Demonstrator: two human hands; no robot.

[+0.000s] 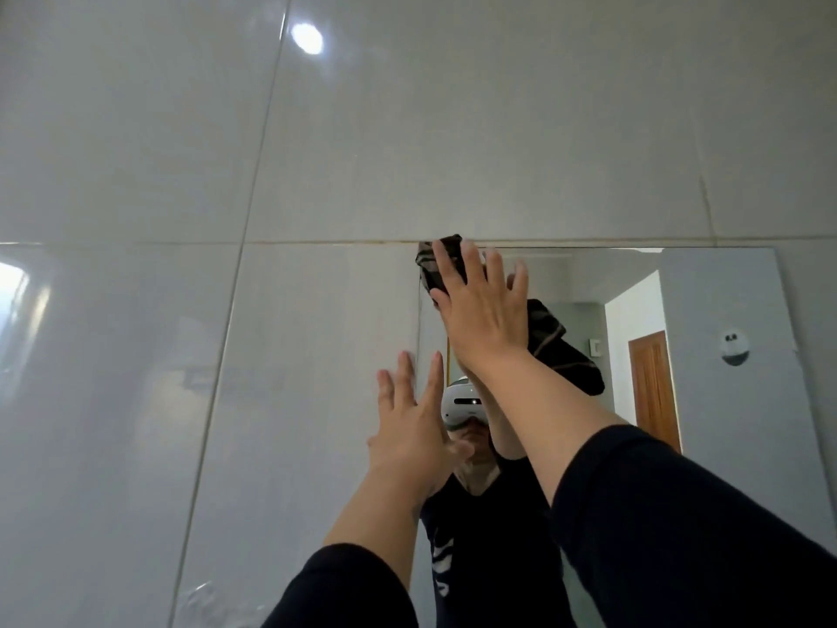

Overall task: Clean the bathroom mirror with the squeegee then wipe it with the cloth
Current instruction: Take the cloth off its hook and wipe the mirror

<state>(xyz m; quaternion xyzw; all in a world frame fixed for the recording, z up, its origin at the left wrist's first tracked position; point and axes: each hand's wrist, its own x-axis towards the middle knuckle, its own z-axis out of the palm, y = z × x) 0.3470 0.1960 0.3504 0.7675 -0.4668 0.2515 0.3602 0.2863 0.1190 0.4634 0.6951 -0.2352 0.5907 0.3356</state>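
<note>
Dark, striped fabric, that's the cloth point(561, 355), and it's pinned flat against the mirror point(733, 401) right at the top-left corner of the glass. The right hand point(480, 319) is doing the pinning: its grip is an open palm, fingers spread, pressing the cloth to the glass rather than clenching it. Part of the cloth pokes out above the fingertips, touching the mirror's top edge where it meets the grey tile wall point(407, 129); the rest hangs loose below and to the right of the wrist.

The left hand point(412, 428) is lower and just to the left, its grip released and holding nothing, fingers splayed, flat near the mirror's left edge. Whether it touches tile or glass I can't quite tell.

Here's what matters for the next move: the hand sits in the upper-left corner, so nearly all the glass lies to the right and below it. The top edge runs long to the right, so I'd judge a sweep rightward along that edge, or straight down, as the natural stroke. The right hand is the one on the job.

No squeegee in view, so this looks like the wiping stage.

Writing? There's pale lettering on the dark shirt point(498, 559) in the reflection, but it's too small to read. No brands or labels legible anywhere.
</note>
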